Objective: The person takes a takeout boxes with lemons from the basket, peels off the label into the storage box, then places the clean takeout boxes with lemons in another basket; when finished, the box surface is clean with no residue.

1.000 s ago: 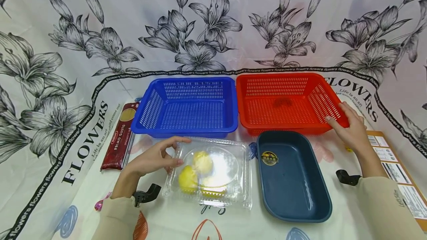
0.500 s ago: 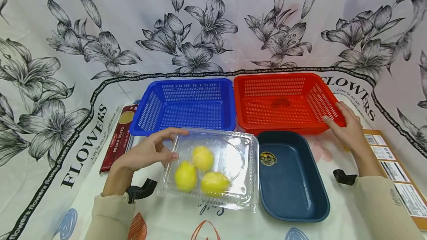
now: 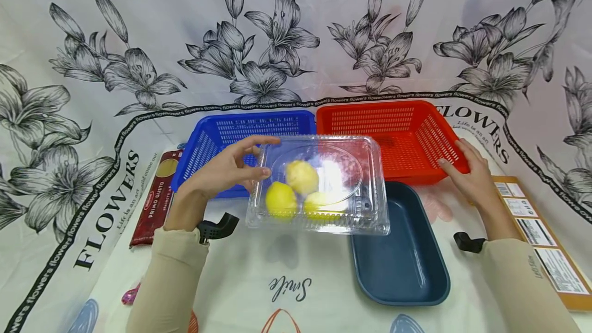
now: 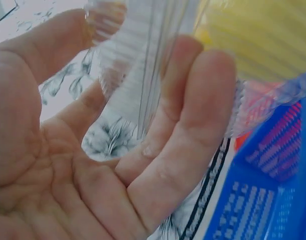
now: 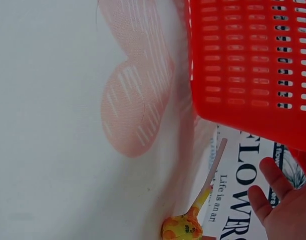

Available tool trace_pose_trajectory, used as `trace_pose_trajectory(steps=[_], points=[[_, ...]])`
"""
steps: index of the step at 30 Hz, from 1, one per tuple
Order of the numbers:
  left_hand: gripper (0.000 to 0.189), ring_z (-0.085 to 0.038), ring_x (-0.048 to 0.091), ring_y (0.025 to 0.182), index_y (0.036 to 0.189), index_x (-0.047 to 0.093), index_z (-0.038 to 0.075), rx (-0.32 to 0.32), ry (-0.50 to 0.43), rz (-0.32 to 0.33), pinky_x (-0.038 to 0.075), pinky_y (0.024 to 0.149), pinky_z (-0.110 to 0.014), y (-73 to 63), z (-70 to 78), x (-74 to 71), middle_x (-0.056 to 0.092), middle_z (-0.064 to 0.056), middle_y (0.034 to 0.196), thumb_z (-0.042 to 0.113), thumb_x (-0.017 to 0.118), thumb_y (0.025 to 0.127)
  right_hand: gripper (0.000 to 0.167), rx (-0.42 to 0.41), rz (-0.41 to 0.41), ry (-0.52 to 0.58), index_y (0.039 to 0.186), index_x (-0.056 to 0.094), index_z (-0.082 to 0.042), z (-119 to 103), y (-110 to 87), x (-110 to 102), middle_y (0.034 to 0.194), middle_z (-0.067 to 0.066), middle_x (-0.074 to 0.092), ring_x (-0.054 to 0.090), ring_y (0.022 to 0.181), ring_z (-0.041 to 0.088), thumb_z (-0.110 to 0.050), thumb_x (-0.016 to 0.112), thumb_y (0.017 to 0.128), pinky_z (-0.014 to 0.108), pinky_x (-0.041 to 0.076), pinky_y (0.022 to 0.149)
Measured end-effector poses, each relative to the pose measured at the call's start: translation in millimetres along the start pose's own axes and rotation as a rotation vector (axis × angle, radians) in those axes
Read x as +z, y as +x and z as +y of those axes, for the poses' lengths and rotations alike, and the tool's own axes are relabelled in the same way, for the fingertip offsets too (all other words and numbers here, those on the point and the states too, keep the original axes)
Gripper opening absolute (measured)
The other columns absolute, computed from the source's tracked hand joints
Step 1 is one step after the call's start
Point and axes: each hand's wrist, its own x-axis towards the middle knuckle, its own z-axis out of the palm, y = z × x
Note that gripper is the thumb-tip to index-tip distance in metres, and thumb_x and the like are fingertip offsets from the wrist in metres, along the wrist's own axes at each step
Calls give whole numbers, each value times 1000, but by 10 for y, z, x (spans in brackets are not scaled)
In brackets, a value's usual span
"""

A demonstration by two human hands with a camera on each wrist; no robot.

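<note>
Clear of the tablecloth, a clear plastic clamshell box (image 3: 365, 189) is held at its left edge by my left hand (image 3: 219, 171), thumb on the near side. Inside the box are three lemons (image 3: 281, 199). The left wrist view shows the fingers curled about the ridged plastic wall (image 4: 137, 65). My right hand (image 3: 476, 179) grips the right rim of the red basket (image 3: 393, 173), thumb over the edge. Below the box's right end, partly covered by it, lies a dark blue tray (image 3: 402, 271).
A blue basket (image 3: 185, 168) stands at back left, partly behind the box. Left of it lies a red spaghetti packet (image 3: 157, 204). A labelled cardboard piece (image 3: 532, 220) is at far right. A lollipop (image 5: 183, 226) lies near the red basket. A pink-wrapped sweet (image 3: 130, 294) is at lower left.
My left hand has raised the box of lemons off the cloth and carried it away from me and to the right, partly over the tray. My right hand stays at the red basket's rim.
</note>
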Motion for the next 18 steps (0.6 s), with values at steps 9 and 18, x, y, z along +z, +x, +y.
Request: trace_pose_trajectory(steps=[9,18], points=[[61,-35,71,66,148,49,37,-37,-60,39,64,69,-49,636,253,126,41,-15,132,22,74,94,73,-32,9,19,160,29,-5,1,6,-14,169,19,20,16,152,53,-36,58,101,78,21,114],[61,-29,67,62,144,52,42,-51,-102,63,64,72,-48,1197,289,259,42,-16,137,23,77,92,73,-32,4,43,160,29,-7,30,15,11,170,16,20,20,153,47,-35,59,100,71,23,119]])
